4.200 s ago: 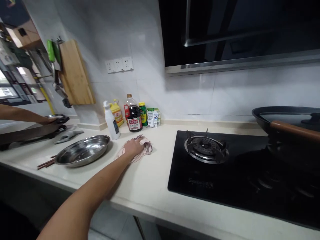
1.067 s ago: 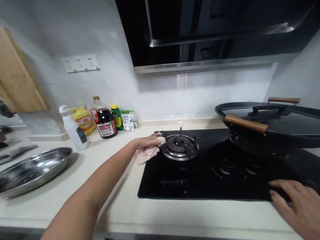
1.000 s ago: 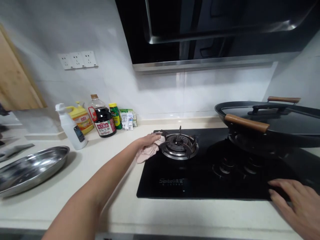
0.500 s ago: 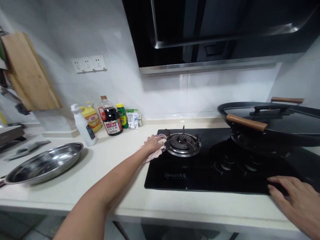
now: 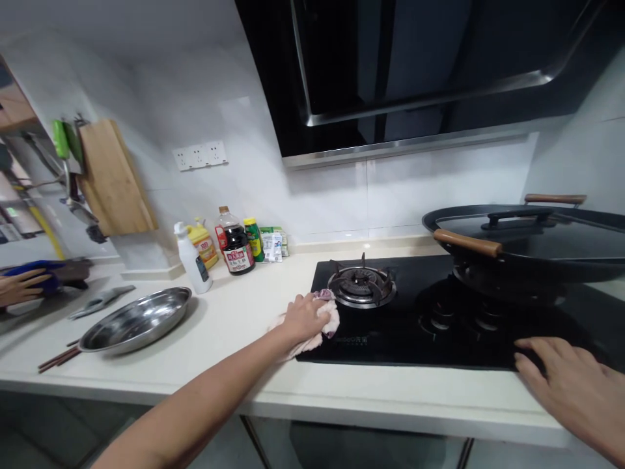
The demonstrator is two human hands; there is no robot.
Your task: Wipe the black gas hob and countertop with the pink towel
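My left hand [image 5: 303, 319] presses a pale pink cloth [image 5: 331, 318] onto the left edge of the black gas stove [image 5: 390, 348], its fingers bent over the fabric. Part of the cloth spreads onto the white counter under my wrist. Just beyond it is the left burner [image 5: 361, 283], its metal ring and pan supports bare. My right hand [image 5: 569, 384] rests at the stove's front right edge, fingers loosely spread with nothing in them. Behind that hand, a large lidded wok [image 5: 537, 241] with wooden handles sits over the right burner.
A steel basin [image 5: 139, 319] stands on the left counter, with chopsticks [image 5: 61, 358] beside it. Against the wall are a white spray bottle [image 5: 193, 260], a soy sauce bottle [image 5: 237, 244] and packets. Another person's hand [image 5: 22, 286] shows at far left. A range hood [image 5: 415, 98] hangs overhead.
My left hand has drawn the cloth from beside the burner towards the stove's front left corner. My view has turned left, and another person's hand has appeared. My right hand stays at the stove's edge.
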